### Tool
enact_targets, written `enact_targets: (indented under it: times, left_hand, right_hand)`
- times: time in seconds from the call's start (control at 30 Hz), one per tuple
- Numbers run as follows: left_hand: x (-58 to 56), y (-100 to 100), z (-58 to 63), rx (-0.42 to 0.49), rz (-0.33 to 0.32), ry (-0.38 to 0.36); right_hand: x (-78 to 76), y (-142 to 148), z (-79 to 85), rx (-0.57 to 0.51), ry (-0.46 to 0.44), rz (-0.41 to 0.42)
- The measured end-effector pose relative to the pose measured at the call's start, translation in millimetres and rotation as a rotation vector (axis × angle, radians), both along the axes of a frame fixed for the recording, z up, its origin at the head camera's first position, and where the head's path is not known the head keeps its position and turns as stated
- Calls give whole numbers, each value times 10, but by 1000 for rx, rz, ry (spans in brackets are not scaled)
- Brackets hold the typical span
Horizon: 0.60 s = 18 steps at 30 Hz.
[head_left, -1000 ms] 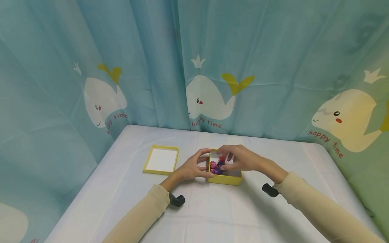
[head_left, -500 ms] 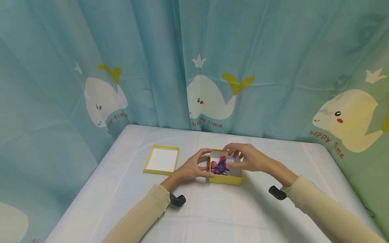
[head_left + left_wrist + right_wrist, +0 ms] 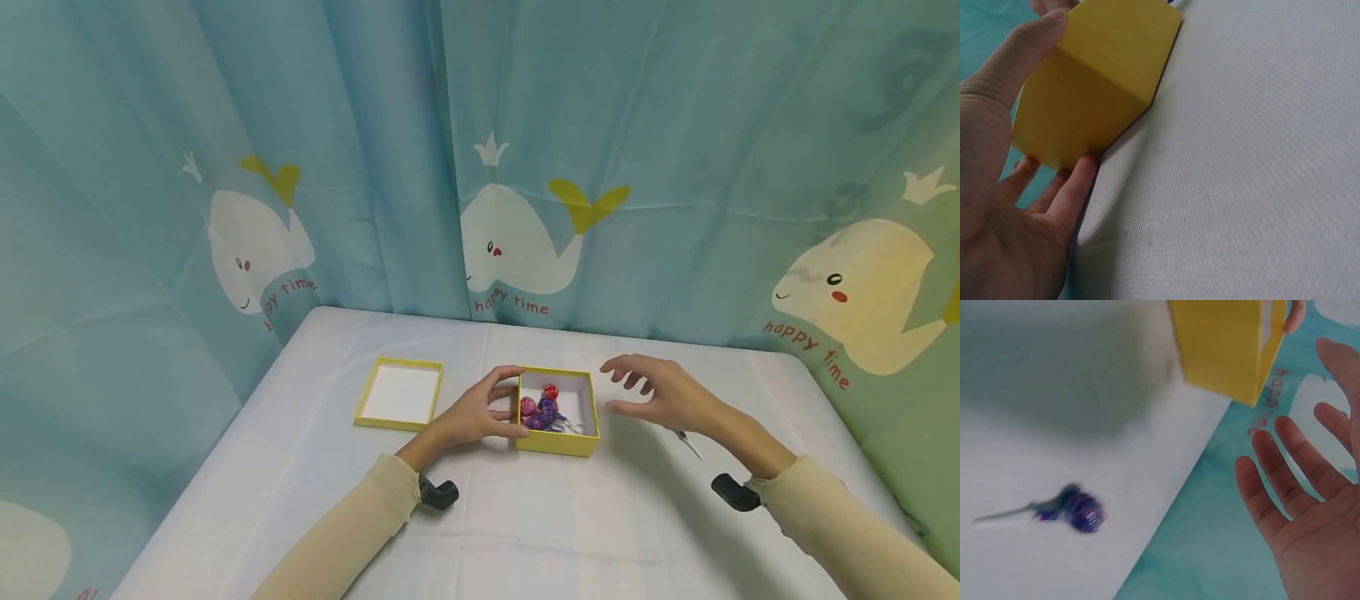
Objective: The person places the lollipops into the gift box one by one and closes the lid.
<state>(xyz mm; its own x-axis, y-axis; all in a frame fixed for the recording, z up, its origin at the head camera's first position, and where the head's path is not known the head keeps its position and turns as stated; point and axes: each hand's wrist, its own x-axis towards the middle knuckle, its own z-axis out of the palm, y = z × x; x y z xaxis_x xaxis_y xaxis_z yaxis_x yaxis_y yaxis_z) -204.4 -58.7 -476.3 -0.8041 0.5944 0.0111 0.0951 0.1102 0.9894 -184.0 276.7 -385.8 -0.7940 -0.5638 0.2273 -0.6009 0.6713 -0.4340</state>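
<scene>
A yellow box (image 3: 558, 442) with a white inside stands on the table, its top uncovered. Several lollipops (image 3: 550, 410) in purple, pink and red wrappers lie inside, mostly at its left, with white sticks toward the right. My left hand (image 3: 477, 412) holds the box at its left side, thumb at the near corner and fingers along the side (image 3: 1079, 181). My right hand (image 3: 663, 393) is in the air right of the box, fingers spread and holding nothing. Below it a single purple-wrapped lollipop (image 3: 1085, 511) lies on the table; in the head view the hand hides its head.
A shallow yellow-rimmed lid (image 3: 400, 395) lies white inside up, left of my left hand. The table has a white cloth (image 3: 510, 533). A blue curtain (image 3: 375, 208) with white whales hangs along the table's back and sides.
My right hand has moved from over the box to the right, uncovering the lollipops inside. The loose lollipop's stick now shows beneath that hand. The left hand stays at the box.
</scene>
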Motion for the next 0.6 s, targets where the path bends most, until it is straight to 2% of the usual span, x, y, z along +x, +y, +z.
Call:
enact_targets:
  times: [0.23, 0.6]
  left_hand:
    - [-2, -1, 2, -11, 10, 1]
    - [-4, -6, 8, -9, -1, 5]
  right_hand:
    - [86, 262, -104, -21, 45, -46]
    - [172, 502, -276, -67, 57, -94]
